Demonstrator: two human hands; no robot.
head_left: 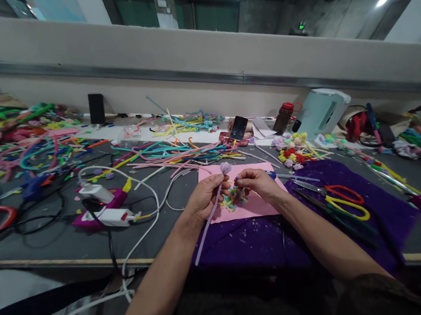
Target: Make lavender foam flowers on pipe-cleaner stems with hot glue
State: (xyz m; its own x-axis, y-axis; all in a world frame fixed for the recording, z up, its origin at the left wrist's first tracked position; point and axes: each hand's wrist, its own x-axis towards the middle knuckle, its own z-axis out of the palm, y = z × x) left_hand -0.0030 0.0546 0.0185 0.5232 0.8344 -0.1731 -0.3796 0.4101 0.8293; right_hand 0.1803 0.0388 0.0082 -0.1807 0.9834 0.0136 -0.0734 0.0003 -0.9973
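Note:
My left hand [211,193] is closed on a lilac pipe-cleaner flower [226,168]. Its puffy head shows above the fingertips, and the long stem [208,229] slants down toward me. Just to the right, my right hand [256,182] is pinched at thumb and finger; whatever lies between them is too small to make out. Beneath both hands lies a pink sheet [267,208] with a pile of short yellow, teal and pink pipe-cleaner pieces [234,199]. The sheet rests on a purple cloth [244,245].
Scissors [344,194] and dark-handled pliers [337,216] lie right on the cloth. A power strip [100,214] with white cables sits left. Pipe cleaners [181,152], a phone [238,128], finished flowers [292,155], a bottle [284,117] and a pale green container [324,112] stand behind.

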